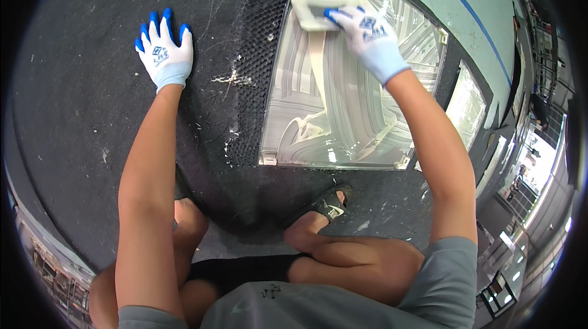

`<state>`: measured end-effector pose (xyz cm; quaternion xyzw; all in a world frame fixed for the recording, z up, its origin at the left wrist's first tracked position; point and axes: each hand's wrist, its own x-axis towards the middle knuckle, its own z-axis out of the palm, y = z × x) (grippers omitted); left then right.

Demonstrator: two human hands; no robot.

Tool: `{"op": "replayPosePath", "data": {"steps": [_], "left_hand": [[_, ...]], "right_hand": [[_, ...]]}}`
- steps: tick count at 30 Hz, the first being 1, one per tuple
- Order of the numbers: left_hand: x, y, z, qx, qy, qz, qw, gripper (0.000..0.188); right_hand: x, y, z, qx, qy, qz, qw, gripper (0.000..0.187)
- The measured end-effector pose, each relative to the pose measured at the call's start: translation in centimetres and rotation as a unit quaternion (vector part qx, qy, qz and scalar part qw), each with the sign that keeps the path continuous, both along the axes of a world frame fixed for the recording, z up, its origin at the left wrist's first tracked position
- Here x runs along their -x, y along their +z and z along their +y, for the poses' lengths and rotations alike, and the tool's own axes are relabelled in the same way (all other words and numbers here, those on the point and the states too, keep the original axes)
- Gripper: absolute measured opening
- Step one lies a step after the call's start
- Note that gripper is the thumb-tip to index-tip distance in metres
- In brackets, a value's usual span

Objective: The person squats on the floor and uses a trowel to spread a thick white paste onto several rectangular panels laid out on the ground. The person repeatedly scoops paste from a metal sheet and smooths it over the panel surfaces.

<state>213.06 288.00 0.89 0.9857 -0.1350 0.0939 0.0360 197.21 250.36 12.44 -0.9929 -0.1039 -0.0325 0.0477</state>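
My left hand (164, 50), in a white glove with blue fingertips, rests on the black mat (79, 102), fingers spread and nothing in it. In a matching glove, my right hand (372, 40) grips a pale rectangular spreader (306, 18), blurred by motion, whose exact kind I cannot tell. The spreader is over the upper part of a large clear panel (343, 165). Streaks and curved swirls of a cream-coloured wet coating (309, 128) cover the panel, thicker in places. Small pale pieces (401, 162) sit at its corners.
A strip of black honeycomb-textured matting (254, 78) runs along the panel's left side. To the right lies a second, smaller shiny panel (465, 102). Beyond is pale green floor with a blue line (471, 7). My sandalled foot (331, 206) is close to the panel's near edge.
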Motion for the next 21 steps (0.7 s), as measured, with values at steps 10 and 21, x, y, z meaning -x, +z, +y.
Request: {"op": "replayPosePath", "data": {"steps": [10,21], "left_hand": [[0.0,0.0,0.0,0.005,0.000,-0.003,1.000,0.062],[-0.1,0.0,0.1,0.020,-0.009,-0.008,1.000,0.061]], "right_hand": [[4.7,3.9,0.2,-0.011,0.010,0.052,0.999,0.035],[-3.4,-3.2,-4.6,0.097,-0.109,-0.078,0.986,0.031]]}}
